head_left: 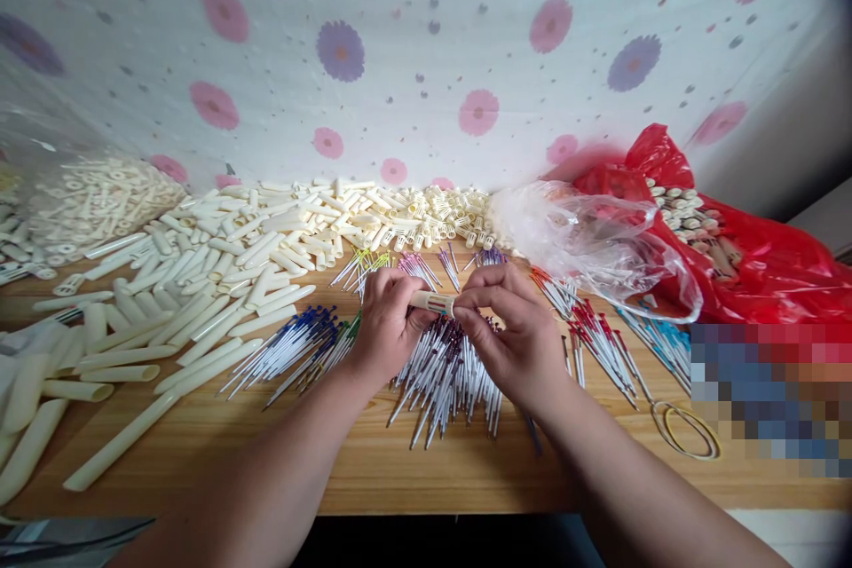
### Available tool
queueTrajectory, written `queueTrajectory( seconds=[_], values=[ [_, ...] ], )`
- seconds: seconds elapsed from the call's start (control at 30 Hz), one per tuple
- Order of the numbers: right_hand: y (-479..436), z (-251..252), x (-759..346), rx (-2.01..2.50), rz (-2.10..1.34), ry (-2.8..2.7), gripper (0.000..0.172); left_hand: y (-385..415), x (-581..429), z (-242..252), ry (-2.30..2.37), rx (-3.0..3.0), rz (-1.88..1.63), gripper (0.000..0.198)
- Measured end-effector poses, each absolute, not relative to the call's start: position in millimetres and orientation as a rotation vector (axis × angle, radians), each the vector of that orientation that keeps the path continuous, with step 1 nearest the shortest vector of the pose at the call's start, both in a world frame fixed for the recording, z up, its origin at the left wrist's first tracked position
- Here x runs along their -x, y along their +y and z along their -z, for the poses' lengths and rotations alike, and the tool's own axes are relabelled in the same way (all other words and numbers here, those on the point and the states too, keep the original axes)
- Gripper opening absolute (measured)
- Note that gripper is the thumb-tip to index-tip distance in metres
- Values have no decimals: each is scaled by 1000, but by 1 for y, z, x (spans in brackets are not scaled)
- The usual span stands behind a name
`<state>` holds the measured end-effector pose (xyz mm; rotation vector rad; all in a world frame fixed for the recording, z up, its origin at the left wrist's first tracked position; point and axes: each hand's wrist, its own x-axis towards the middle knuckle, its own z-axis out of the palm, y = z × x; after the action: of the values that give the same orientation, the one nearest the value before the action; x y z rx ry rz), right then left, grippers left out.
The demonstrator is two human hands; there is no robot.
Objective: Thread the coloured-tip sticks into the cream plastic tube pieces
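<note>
Above the middle of the table, my left hand [390, 319] is closed around a short cream pen barrel [432, 303] with slots, coloured strips showing through them. The barrel lies almost level, pointing right. My right hand [512, 324] has its thumb and fingers closed at the barrel's right end; anything small between those fingertips is hidden. Directly beneath both hands spreads a pile of dark purple-tipped pen refills [445, 382]. Blue-tipped refills [293, 342] lie left of my left hand, and red-tipped refills [599, 342] lie right of my right hand.
Cream pen tubes [193, 319] cover the left side, with slotted barrel parts [432, 213] heaped along the back. A clear plastic bag [579, 235] and a red bag [772, 257] holding pens stand at right. Light-blue refills [658, 346] and rubber bands [685, 430] lie nearby.
</note>
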<state>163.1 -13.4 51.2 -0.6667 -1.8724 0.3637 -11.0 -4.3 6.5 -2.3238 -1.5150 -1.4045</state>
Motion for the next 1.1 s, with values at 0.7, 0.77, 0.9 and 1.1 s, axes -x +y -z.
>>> queueTrajectory(
  seconds=[0.7,0.77,0.9,1.1],
  values=[
    [-26,3,-287,2004,-176,-2185,19,0,8,1,-1571,2446,1849,40],
    [-26,7,-283,2041,-195,-2179,19,0,9,1,-1596,2441,1850,41],
    [-23,10,-275,2086,-175,-2187,19,0,10,0,-1611,2463,1841,41],
    [-19,15,-270,2148,-133,-2128,21,0,9,1,-1589,2508,1804,39]
  ],
)
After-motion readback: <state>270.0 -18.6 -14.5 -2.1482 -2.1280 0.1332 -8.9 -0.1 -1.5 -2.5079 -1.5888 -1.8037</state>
